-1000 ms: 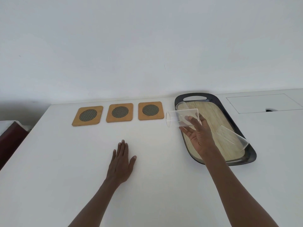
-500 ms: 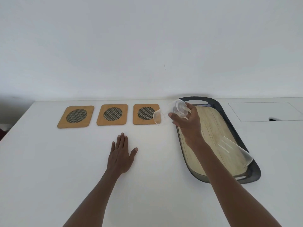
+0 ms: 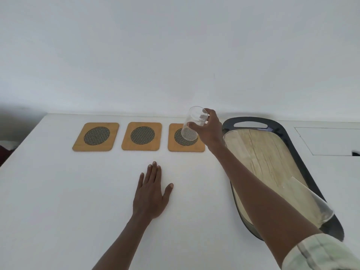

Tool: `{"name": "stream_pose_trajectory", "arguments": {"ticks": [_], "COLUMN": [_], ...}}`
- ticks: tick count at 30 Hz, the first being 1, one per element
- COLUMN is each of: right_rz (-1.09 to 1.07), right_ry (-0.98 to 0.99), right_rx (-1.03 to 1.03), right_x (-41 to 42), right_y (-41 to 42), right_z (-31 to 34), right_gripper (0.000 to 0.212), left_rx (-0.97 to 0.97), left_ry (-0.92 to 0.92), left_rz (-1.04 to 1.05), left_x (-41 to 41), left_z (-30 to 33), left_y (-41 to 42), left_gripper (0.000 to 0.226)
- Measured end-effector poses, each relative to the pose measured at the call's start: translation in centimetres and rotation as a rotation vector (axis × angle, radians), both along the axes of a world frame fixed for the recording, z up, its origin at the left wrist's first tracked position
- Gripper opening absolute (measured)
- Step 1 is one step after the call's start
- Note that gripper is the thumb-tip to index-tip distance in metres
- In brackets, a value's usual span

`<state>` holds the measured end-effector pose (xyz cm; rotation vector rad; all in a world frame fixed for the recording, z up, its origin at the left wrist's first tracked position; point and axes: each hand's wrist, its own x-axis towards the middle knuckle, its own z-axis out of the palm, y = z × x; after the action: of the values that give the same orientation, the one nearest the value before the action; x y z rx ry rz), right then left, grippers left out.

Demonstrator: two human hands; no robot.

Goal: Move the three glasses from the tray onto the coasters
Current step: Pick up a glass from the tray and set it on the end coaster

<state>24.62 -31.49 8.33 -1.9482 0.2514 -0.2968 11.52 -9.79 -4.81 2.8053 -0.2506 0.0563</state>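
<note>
My right hand (image 3: 209, 129) grips a clear glass (image 3: 191, 123), nearly upright, right over the rightmost wooden coaster (image 3: 173, 145); I cannot tell whether its base touches the mesh disc. The middle coaster (image 3: 141, 136) and the left coaster (image 3: 96, 136) are bare. A dark oval tray (image 3: 292, 145) with a wood-look floor lies to the right. A second glass (image 3: 311, 203) lies on its side at the tray's near end, and the rim of another glass (image 3: 231, 133) shows by my wrist. My left hand (image 3: 151, 195) rests flat on the table, fingers apart.
The white table (image 3: 58, 201) meets a white wall just behind the coasters. A rectangular inset panel (image 3: 329, 140) sits in the surface right of the tray. The table's left edge drops off beside the left coaster.
My right hand has carried the glass left from above the tray to over the rightmost coaster and turned it from lying sideways to nearly upright. My left hand has stayed flat.
</note>
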Motion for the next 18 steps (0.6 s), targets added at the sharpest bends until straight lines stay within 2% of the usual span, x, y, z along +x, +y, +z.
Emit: {"name": "stream_pose_trajectory", "arguments": {"ticks": [18], "right_rz": [0.091], "right_ry": [0.129], "right_rx": [-0.14], "right_x": [3.8], "right_y": [1.8], "right_z": [-2.9], "right_gripper": [0.081], "left_rx": [-0.004], "left_ry": [-0.006], "left_rz": [0.015], "left_x": [0.0], "left_z": [0.0], "left_y": [-0.1], "left_gripper": [0.077]}}
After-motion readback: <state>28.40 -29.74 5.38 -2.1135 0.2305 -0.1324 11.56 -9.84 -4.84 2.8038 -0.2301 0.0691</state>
